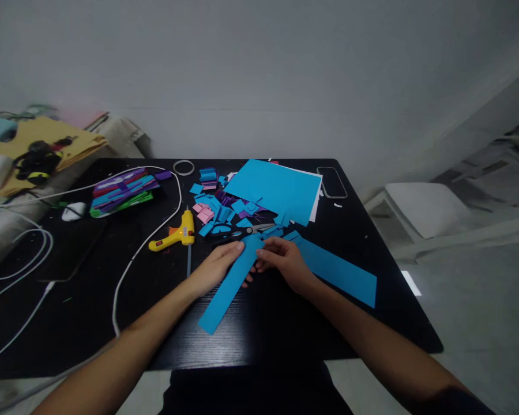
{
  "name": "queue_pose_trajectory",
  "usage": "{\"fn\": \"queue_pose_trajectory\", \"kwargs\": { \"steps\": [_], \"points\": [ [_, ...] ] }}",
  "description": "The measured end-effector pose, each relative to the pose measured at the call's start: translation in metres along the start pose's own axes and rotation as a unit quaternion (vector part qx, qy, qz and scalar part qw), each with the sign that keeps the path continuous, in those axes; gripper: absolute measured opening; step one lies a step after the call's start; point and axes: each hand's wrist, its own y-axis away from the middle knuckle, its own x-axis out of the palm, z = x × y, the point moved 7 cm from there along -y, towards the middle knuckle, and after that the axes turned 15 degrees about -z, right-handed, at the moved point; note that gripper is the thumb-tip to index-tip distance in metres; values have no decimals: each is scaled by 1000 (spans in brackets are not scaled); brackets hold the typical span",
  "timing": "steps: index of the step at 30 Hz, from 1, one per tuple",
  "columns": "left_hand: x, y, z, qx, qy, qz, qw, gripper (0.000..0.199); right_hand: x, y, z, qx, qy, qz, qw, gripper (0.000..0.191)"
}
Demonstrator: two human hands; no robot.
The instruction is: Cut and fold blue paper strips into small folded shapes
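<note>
A long blue paper strip (pixel 225 294) slants over the middle of the black table, its lower end towards me. My left hand (pixel 220 265) is closed on it, thumb on top and fingers underneath. At the strip's upper end my right hand (pixel 283 259) pinches the right edge between thumb and fingers. Just beyond my hands lie black-handled scissors (pixel 248 230), partly covered by small blue paper pieces (pixel 220 214). A second, wider blue strip (pixel 343 271) lies to the right, partly behind my right hand and forearm.
A yellow glue gun (pixel 177 232) lies left of the scraps. Blue sheets (pixel 279 187) and a phone (pixel 332 183) are at the back. Bundled coloured paper (pixel 123 190), a tape ring (pixel 184 168), a white mouse (pixel 74 211) and a white cable (pixel 132 262) occupy the left side.
</note>
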Motion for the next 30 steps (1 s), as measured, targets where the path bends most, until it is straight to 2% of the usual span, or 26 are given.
{"fn": "queue_pose_trajectory", "kwargs": {
  "steps": [4,8,18,25,30],
  "points": [
    [-2,2,1,-27,22,-10,999,59,0,-1,0,4,-2,4,1000,33],
    [-1,3,1,-37,40,2,999,54,0,-1,0,5,-6,8,1000,32],
    [2,8,1,-25,-17,50,998,45,6,1,-1,-18,1,32,999,34],
    [1,11,-2,-19,-40,43,998,42,8,4,1,-39,34,46,998,34],
    [2,11,0,-39,-15,33,999,47,7,4,2,-66,42,50,996,30]
  ]
}}
